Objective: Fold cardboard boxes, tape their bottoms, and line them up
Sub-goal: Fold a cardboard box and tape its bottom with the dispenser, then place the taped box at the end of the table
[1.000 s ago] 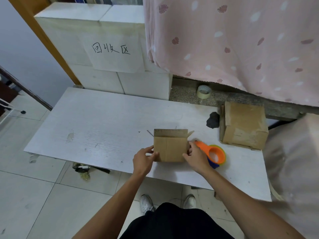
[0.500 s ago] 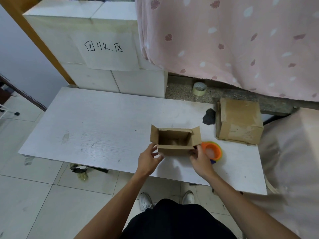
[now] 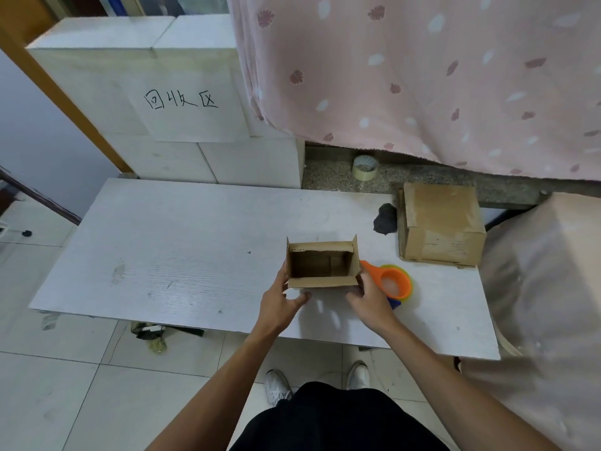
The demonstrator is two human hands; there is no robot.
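Observation:
A small brown cardboard box (image 3: 320,264) stands on the white table (image 3: 182,249) near its front edge, open side up, with its short flaps raised. My left hand (image 3: 282,299) holds its left side, fingers along the wall and thumb in front. My right hand (image 3: 370,299) holds its lower right corner. An orange tape dispenser (image 3: 394,283) lies on the table just right of the box, partly behind my right hand. A larger closed cardboard box (image 3: 440,227) sits at the table's back right.
A roll of clear tape (image 3: 365,167) rests on the stone ledge behind the table. A black lump (image 3: 385,219) lies beside the larger box. White blocks with a handwritten paper sign (image 3: 182,102) stand at the back left. A pink curtain (image 3: 422,76) hangs at the back right.
The small box was turned from showing its flat side to standing with its open side up. Both hands slid down to its lower corners.

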